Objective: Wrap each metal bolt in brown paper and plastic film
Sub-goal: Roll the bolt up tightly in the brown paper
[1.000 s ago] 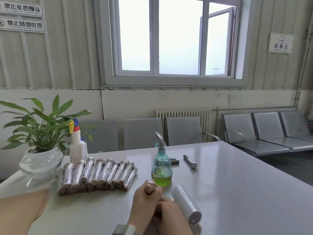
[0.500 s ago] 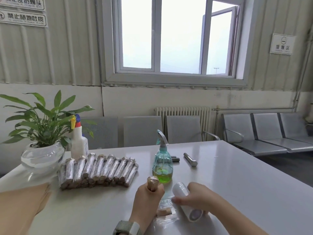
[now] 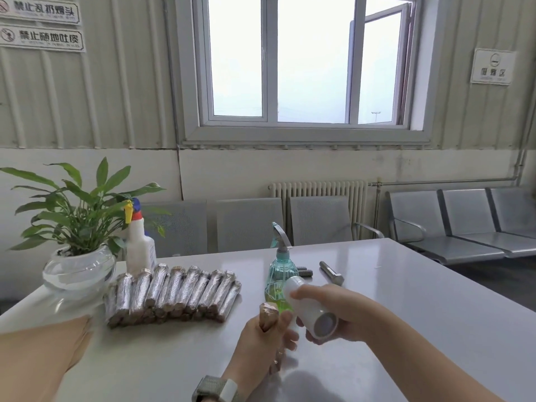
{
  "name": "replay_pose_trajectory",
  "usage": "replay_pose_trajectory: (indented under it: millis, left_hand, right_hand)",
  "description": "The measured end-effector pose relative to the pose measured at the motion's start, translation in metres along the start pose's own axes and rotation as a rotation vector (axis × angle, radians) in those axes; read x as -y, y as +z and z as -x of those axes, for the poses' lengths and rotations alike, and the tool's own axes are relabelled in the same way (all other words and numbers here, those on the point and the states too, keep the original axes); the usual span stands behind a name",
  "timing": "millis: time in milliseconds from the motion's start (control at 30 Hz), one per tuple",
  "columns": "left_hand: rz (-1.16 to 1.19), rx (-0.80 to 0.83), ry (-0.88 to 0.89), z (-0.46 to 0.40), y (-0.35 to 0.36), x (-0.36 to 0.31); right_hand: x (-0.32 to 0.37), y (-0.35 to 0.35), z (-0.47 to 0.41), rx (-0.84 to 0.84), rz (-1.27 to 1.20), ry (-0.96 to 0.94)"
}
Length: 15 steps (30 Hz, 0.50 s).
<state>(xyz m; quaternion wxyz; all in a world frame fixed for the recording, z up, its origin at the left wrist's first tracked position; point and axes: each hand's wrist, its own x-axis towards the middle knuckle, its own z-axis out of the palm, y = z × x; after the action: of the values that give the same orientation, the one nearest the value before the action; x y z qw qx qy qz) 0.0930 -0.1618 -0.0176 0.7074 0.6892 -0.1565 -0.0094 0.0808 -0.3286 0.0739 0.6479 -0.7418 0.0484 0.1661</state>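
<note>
Table (image 3: 406, 285) in use: left hand (image 3: 261, 338) grips paper-wrapped bolt (image 3: 268, 311), right hand (image 3: 333, 311) grips film roll (image 3: 310, 311). Film stage; next, likely anchor film.

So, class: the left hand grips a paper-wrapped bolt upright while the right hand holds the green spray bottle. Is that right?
Not quite. In the head view the right hand holds the film roll; the spray bottle stands untouched on the table. The left hand does grip the wrapped bolt upright.

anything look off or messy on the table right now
Nothing stands out. The wrapped bolts lie in a tidy row, the spray bottle stands upright with no spill, and a bare bolt waits behind it.
</note>
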Motion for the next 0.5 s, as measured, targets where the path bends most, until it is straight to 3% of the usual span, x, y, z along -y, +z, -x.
replay_pose_trajectory:
  millis: [100, 233, 500]
  left_hand:
    - [-0.056, 0.089, 0.003, 0.004, -0.001, -0.002]
    - [-0.198, 0.04, 0.043, 0.006, 0.0, -0.004]
    - [-0.439, 0.036, 0.101, 0.036, -0.064, -0.031]
  right_hand:
    - [-0.003, 0.004, 0.0, 0.012, -0.13, 0.032]
    - [-0.005, 0.011, -0.001, 0.029, -0.284, 0.032]
    - [-0.015, 0.043, -0.011, 0.196, -0.317, -0.043]
